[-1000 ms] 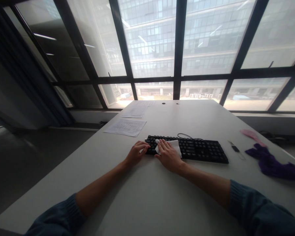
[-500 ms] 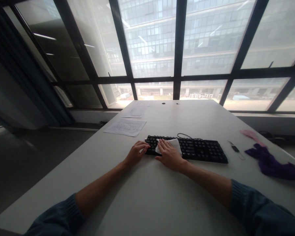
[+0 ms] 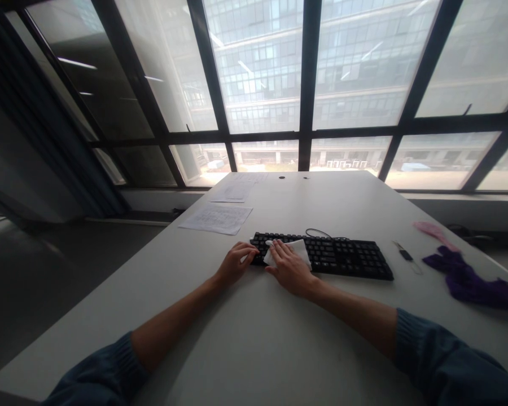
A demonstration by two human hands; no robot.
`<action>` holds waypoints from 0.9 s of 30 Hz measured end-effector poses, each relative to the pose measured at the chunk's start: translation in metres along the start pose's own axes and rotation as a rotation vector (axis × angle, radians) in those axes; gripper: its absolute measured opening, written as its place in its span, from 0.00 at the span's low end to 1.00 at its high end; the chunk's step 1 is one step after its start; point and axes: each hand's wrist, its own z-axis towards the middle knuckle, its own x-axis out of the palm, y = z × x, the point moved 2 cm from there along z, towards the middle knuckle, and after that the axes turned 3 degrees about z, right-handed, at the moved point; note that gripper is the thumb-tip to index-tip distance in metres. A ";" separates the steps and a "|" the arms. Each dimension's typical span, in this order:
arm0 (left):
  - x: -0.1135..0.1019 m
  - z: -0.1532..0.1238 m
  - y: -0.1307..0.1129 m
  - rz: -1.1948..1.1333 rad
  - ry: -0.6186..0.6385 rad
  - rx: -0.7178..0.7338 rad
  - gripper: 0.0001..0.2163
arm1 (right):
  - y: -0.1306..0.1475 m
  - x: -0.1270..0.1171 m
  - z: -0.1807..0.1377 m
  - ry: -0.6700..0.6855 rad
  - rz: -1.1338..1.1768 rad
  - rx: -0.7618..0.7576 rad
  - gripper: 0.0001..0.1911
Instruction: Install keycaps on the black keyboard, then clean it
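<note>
A black computer keyboard (image 3: 351, 258) lies on the white table in front of me. Its left end is held by my left hand (image 3: 234, 264), with the fingers curled and the thumb brought toward them. A white tissue (image 3: 301, 248) is spread over the keys left of the middle. Pressing down on that tissue is my right hand (image 3: 293, 273), its fingers stretched forward and close together. Part of the tissue and the keys below are hidden under this palm.
Written paper sheets (image 3: 217, 218) lie at the table's left edge. Right of the keyboard are a small tool with a black grip (image 3: 405, 255), a purple cloth (image 3: 463, 279) and a pink cloth (image 3: 434, 231). A cable (image 3: 317, 231) loops behind the keyboard. Windows stand beyond the table.
My right hand and the tissue have shifted slightly to the left over the keys. My left hand stays at the keyboard's left end.
</note>
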 end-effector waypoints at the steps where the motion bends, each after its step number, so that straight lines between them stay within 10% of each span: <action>1: 0.000 0.000 0.000 -0.001 0.001 0.000 0.11 | -0.001 0.001 0.000 -0.009 -0.014 0.037 0.35; 9: 0.000 -0.001 0.000 -0.015 -0.001 -0.005 0.11 | -0.009 0.002 0.000 -0.059 -0.079 0.214 0.40; 22: 0.000 0.000 -0.001 0.001 -0.011 -0.006 0.12 | 0.000 -0.003 -0.001 0.039 0.061 -0.135 0.37; 27: 0.001 0.000 -0.001 0.007 -0.008 -0.010 0.12 | -0.001 -0.001 0.000 0.013 0.027 -0.048 0.36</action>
